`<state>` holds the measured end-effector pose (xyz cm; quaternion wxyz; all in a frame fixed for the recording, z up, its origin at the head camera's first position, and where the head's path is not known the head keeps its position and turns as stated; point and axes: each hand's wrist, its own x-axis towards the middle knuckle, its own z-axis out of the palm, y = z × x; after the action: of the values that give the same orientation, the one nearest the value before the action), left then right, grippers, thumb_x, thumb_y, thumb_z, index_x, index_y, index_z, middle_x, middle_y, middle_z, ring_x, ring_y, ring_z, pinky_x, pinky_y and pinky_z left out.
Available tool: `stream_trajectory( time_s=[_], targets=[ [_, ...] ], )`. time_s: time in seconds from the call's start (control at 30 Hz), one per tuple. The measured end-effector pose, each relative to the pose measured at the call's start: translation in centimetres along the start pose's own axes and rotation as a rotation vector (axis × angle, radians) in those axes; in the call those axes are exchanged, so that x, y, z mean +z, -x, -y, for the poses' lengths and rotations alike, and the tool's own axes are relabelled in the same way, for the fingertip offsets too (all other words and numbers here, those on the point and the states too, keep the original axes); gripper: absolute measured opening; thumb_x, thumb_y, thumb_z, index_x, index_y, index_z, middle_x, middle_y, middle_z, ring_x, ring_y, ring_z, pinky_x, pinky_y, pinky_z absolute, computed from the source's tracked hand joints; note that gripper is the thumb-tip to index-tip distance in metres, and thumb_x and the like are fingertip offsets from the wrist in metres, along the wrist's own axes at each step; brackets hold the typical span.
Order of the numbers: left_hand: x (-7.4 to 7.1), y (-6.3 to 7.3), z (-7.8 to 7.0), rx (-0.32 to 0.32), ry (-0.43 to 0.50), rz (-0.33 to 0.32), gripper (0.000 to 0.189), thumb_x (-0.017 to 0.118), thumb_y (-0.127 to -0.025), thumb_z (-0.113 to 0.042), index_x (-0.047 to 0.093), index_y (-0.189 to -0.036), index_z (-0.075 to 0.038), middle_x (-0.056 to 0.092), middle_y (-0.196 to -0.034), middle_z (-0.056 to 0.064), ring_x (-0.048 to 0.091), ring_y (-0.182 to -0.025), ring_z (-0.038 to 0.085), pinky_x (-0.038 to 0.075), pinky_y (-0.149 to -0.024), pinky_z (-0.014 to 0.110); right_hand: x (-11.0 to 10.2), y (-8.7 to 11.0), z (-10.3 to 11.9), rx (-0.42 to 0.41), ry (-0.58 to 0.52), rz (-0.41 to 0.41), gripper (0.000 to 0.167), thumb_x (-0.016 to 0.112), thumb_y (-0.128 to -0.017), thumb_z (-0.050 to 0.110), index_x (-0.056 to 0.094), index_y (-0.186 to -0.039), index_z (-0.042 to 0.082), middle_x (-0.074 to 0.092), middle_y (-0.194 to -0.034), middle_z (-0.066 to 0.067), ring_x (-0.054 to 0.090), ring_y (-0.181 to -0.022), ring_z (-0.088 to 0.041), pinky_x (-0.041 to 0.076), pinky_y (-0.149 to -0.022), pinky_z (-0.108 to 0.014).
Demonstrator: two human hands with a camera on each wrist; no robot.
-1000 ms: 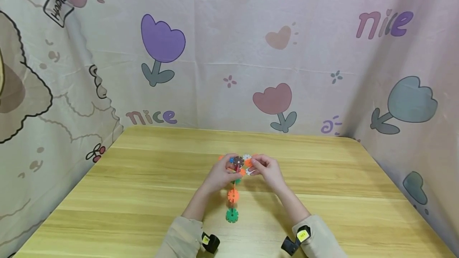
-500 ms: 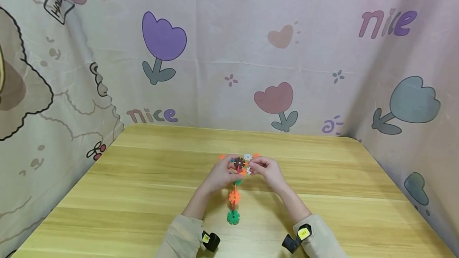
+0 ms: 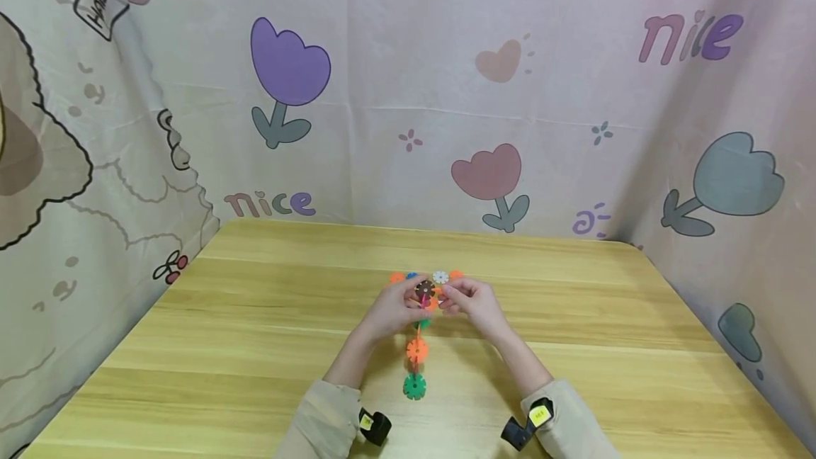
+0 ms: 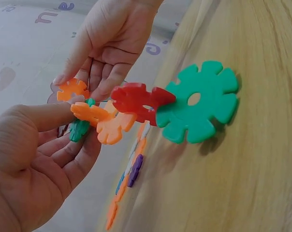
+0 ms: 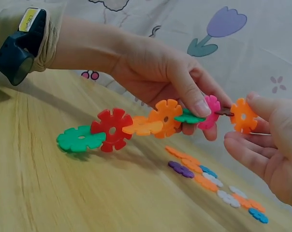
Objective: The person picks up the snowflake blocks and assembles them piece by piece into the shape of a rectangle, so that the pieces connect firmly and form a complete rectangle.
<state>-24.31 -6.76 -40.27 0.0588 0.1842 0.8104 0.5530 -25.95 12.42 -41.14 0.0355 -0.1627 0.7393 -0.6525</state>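
A chain of slotted plastic snowflake discs rises from the table toward my hands. In the right wrist view it runs from a green disc [image 5: 80, 139] through a red disc [image 5: 111, 130], two orange ones, another green, a pink disc [image 5: 210, 111] and a brown disc [image 5: 225, 111]. My left hand [image 3: 393, 309] holds the chain around the second green and pink discs. Between thumb and fingers, my right hand [image 3: 473, 303] pinches an orange disc [image 5: 244, 116]. That disc meets the brown disc's edge; how deep the slots sit I cannot tell.
Several loose discs lie on the wooden table [image 3: 255, 346] beyond the hands, among them a purple disc [image 5: 180, 169], a white disc [image 5: 228, 198] and a blue disc [image 5: 257, 215]. A printed cloth [image 3: 395, 91] hangs behind the table's far edge.
My right hand has shifted slightly left and turned its orange disc from face-on to edge-on against the brown disc. The left hand stays nearly still on the chain.
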Motion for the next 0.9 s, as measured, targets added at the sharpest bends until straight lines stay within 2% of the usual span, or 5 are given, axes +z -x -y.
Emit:
stream_trajectory(
  time_s=[0.17, 0.4, 0.5, 0.73, 0.9],
  targets=[
    [0.0, 0.0, -0.2, -0.002, 0.02, 0.012, 0.066, 0.071, -0.08, -0.004, 0.041, -0.138, -0.002, 0.06, -0.09, 0.01, 0.057, -0.069, 0.015, 0.052, -0.062, 0.035, 0.2, 0.2, 0.6, 0.014, -0.016, -0.01, 0.027, 0.059, -0.091, 0.009, 0.058, -0.099, -0.016, 0.064, -0.09, -0.024, 0.065, -0.072, -0.018, 0.054, -0.07, -0.032],
    [-0.2, 0.2, -0.3, 0.019, 0.009, 0.047, 0.067, 0.07, -0.08, -0.003, 0.04, -0.139, -0.003, 0.062, -0.083, 0.008, 0.056, -0.065, 0.014, 0.05, -0.057, 0.033, 0.1, 0.4, 1.2, 0.032, -0.026, 0.031, 0.027, 0.06, -0.09, 0.007, 0.057, -0.099, -0.018, 0.065, -0.089, -0.026, 0.066, -0.071, -0.018, 0.054, -0.07, -0.033],
    [-0.2, 0.4, -0.4, 0.018, 0.019, 0.062, 0.067, 0.07, -0.08, -0.002, 0.039, -0.14, -0.003, 0.062, -0.083, 0.008, 0.056, -0.066, 0.015, 0.051, -0.059, 0.035, 0.1, 0.4, 1.4, 0.041, -0.029, 0.037, 0.027, 0.061, -0.089, 0.006, 0.058, -0.097, -0.019, 0.065, -0.088, -0.026, 0.066, -0.07, -0.017, 0.054, -0.07, -0.033],
    [-0.1, 0.3, -0.4, 0.014, 0.073, 0.081, 0.069, 0.069, -0.079, 0.002, 0.037, -0.14, -0.001, 0.063, -0.097, 0.021, 0.062, -0.076, 0.018, 0.053, -0.065, 0.034, 0.2, 0.4, 1.5, 0.048, -0.041, 0.035, 0.027, 0.061, -0.089, 0.005, 0.058, -0.098, -0.019, 0.066, -0.086, -0.023, 0.066, -0.069, -0.017, 0.054, -0.07, -0.033],
    [-0.1, 0.1, -0.3, 0.008, 0.065, 0.071, 0.067, 0.07, -0.079, 0.001, 0.039, -0.139, -0.003, 0.062, -0.098, 0.021, 0.06, -0.079, 0.018, 0.052, -0.066, 0.03, 0.1, 0.2, 1.3, 0.051, -0.046, 0.042, 0.027, 0.06, -0.089, 0.005, 0.057, -0.101, -0.02, 0.065, -0.087, -0.023, 0.066, -0.07, -0.017, 0.054, -0.071, -0.033]
  ],
)
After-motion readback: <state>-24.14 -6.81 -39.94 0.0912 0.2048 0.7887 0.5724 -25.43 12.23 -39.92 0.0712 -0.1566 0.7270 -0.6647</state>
